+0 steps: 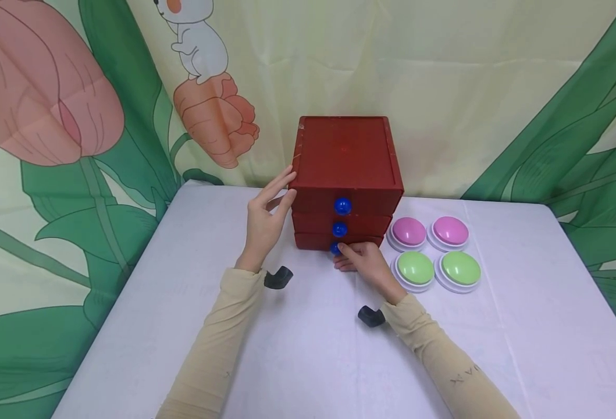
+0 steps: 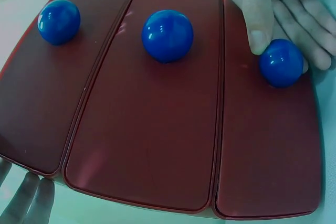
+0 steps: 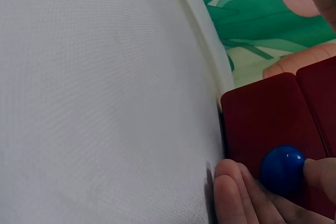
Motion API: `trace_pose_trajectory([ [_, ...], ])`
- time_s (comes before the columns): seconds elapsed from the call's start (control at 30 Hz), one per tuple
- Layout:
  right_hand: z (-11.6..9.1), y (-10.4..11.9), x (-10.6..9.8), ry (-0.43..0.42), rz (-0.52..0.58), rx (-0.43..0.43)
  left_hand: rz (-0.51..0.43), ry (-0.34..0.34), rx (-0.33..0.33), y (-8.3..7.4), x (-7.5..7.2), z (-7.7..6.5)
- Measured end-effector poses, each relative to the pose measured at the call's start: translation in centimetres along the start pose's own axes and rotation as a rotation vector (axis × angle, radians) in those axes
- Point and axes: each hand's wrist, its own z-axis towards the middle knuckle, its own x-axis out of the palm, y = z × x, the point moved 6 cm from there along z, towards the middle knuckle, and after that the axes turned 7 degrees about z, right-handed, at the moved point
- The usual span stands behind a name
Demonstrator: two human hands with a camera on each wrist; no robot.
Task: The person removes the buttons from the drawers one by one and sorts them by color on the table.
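A dark red cabinet (image 1: 345, 152) with three stacked drawers stands at the table's back, a round blue knob on each drawer front. My right hand (image 1: 369, 265) pinches the bottom knob (image 2: 281, 63) between thumb and fingers, as both wrist views show. The bottom drawer (image 3: 262, 114) sits flush with the others. At the cabinet's left side, my left hand (image 1: 267, 222) has its fingers extended, fingertips at the upper side edge. The top knob (image 1: 342, 205) and middle knob (image 1: 339, 229) are untouched.
Right of the cabinet sit two pink push buttons (image 1: 409, 231) and two green ones (image 1: 415, 267), close to my right wrist. A white cloth covers the table (image 1: 308, 355). Behind it hangs a printed curtain (image 1: 444, 87) with plants and a carrot.
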Motion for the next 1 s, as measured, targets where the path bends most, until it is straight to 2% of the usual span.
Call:
trace_pose_trajectory([
  [0.27,0.3,-0.1,-0.3,-0.012,-0.005,-0.008,-0.009,-0.007,0.009,0.1,0.1,0.0],
  [0.5,0.3,-0.1,-0.2,-0.011,-0.01,-0.013,-0.017,-0.027,0.034,2.8,0.4,0.2],
  [0.63,0.1,0.3,0.0,-0.007,-0.009,-0.01,-0.022,-0.03,0.057,3.0,0.4,0.1],
  [0.73,0.1,0.4,0.0,-0.017,-0.016,-0.007,-0.023,-0.03,0.045,2.5,0.3,0.1],
  [0.9,0.2,0.1,-0.1,-0.042,-0.047,-0.029,-0.009,-0.034,0.015,0.2,0.0,0.0],
  [1.0,0.0,0.3,-0.3,-0.068,-0.089,-0.039,0.01,-0.04,0.017,-0.7,-0.1,-0.1],
])
